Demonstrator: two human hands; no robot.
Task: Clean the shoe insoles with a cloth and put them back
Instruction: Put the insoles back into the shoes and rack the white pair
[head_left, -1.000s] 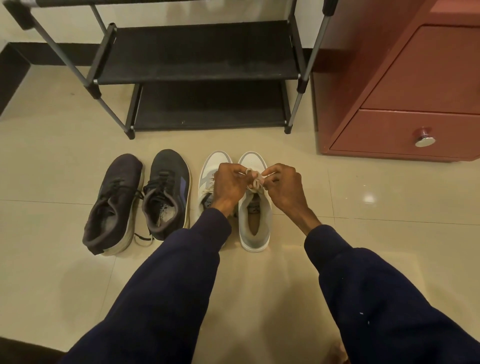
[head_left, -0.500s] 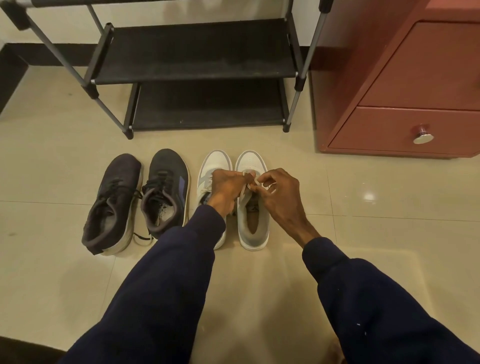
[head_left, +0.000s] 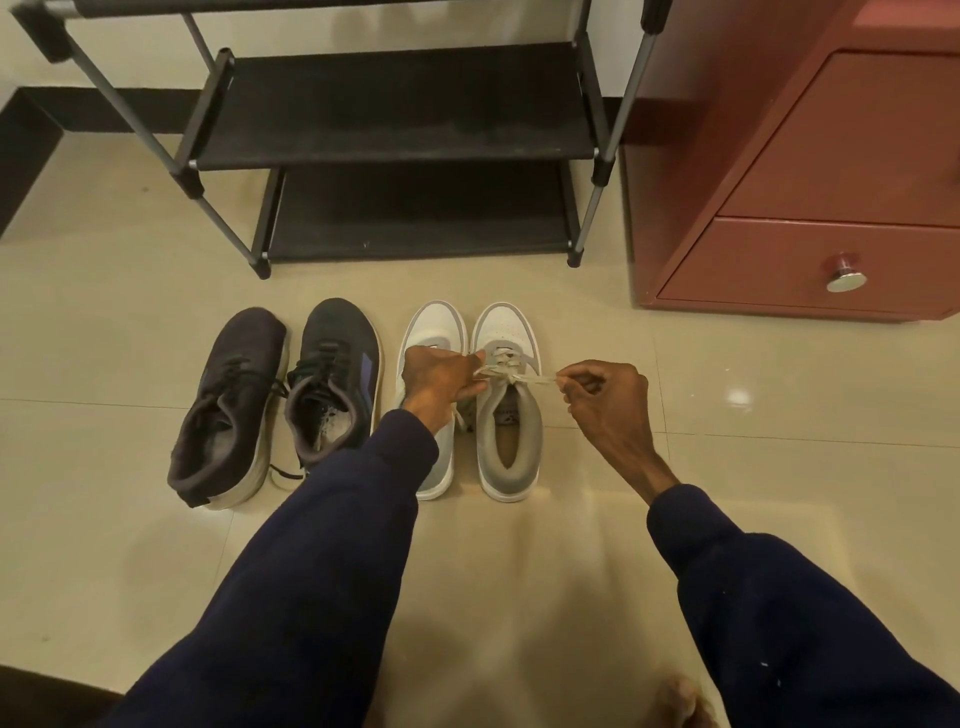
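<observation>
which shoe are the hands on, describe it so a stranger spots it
Before the black shoe rack, a row of shoes stands on the floor. It is the rightmost, a white and grey high-top. Only its lace is stretched between the left hand and right hand.

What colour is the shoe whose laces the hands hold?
The shoe is white with grey trim and collar; clearest in the head view.

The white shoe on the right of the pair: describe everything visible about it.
The white shoe has a perforated toe, grey trim, a grey padded collar and a pale sole. It stands upright on the tiled floor, close beside its twin. Its pale lace is pulled out sideways: the left hand pinches one strand, the right hand the other. A tan insole shows inside.
</observation>
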